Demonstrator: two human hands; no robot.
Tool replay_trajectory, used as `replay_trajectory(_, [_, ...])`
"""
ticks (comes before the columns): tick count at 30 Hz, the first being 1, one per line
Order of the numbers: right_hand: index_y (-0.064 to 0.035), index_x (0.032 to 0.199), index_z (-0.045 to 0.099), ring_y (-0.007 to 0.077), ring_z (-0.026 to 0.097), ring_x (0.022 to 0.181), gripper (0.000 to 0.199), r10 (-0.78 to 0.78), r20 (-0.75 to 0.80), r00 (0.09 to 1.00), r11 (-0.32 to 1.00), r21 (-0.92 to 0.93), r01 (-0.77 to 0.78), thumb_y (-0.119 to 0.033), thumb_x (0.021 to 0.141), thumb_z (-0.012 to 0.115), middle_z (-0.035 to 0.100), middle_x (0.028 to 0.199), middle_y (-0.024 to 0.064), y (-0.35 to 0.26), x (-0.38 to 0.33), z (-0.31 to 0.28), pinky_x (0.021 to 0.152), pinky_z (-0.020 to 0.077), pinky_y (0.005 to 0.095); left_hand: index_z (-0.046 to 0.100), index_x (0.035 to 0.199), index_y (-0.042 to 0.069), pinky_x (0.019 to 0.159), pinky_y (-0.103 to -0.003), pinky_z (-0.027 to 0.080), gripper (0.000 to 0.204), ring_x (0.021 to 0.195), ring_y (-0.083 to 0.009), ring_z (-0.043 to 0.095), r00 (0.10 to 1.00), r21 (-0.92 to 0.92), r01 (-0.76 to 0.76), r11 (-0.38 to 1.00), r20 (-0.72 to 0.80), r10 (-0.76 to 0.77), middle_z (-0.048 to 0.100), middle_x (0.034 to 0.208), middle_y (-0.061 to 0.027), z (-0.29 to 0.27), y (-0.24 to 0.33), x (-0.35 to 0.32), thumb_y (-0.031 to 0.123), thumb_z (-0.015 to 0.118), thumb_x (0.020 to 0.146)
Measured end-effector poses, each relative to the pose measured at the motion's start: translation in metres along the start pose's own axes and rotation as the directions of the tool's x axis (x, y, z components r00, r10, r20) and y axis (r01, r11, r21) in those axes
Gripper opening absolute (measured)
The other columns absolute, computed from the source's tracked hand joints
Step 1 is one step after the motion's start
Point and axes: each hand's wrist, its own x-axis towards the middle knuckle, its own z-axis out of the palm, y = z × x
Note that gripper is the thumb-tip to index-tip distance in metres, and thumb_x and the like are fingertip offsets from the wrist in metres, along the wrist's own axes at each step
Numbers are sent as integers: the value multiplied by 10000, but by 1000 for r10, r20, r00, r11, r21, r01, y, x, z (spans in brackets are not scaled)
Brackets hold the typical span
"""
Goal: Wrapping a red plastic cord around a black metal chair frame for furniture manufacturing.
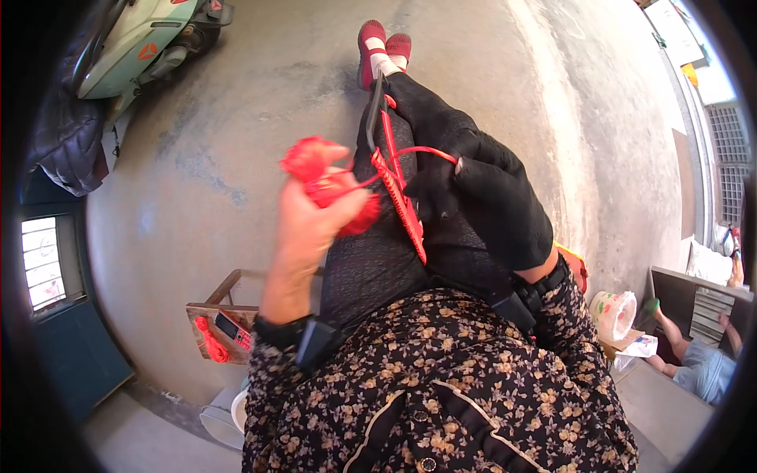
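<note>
My bare left hand (306, 217) is closed around a bundle of red cord (304, 159), slightly blurred. From the bundle a strand runs right to a narrow piece wrapped tightly in red cord (400, 203), which slants across my black-trousered lap. A dark bent rod (374, 114) reaches from its upper end toward my feet. My right hand (501, 193), in a black glove with a fingertip showing, pinches a red strand (430, 150) that curves over from the wrapped piece. The gloved fingers below the strand are hard to make out against the dark trousers.
At left, a small wooden stool (199, 315) carries a red cord hank (210, 340) and a red phone (233, 329). A pale green scooter (142, 51) stands upper left. At right are a white bucket (613, 314) and another person's legs (670, 339).
</note>
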Motion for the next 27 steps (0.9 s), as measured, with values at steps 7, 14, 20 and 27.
replay_trajectory(7, [5,911,555,170,554,676,116,45,-130,991,979,-193,-70,25,800,580,564,805,72,-13,-6,6,625,451,272,600,998,2,673,-251,497,408,712,-74,571,980,225,-73,972,-162,112,628,842,-23,34,-38,16,111,820,672])
replay_trajectory(14, [-25,1130,570,110,580,739,313,41,-230,972,939,-323,-116,-175,861,626,620,843,47,-11,38,-13,685,470,245,527,1093,24,522,-221,466,349,628,-91,572,997,-173,54,983,-36,-61,643,901,-64,-5,-25,20,44,712,797])
replay_trajectory(20, [-90,1229,559,278,608,1063,483,-281,-14,960,289,-955,70,-217,783,695,593,1192,129,47,52,-48,907,485,366,537,1153,-41,664,-215,495,327,805,-97,621,935,124,270,955,202,-291,654,1011,-88,-14,-21,36,96,634,872])
replay_trajectory(27, [-10,1200,563,240,563,1135,496,139,-190,972,814,-537,-221,-233,782,710,596,1193,167,40,35,-34,923,468,338,557,1156,-36,762,-253,503,367,886,-110,605,938,62,59,996,338,-76,643,973,-56,10,-18,48,-58,581,791])
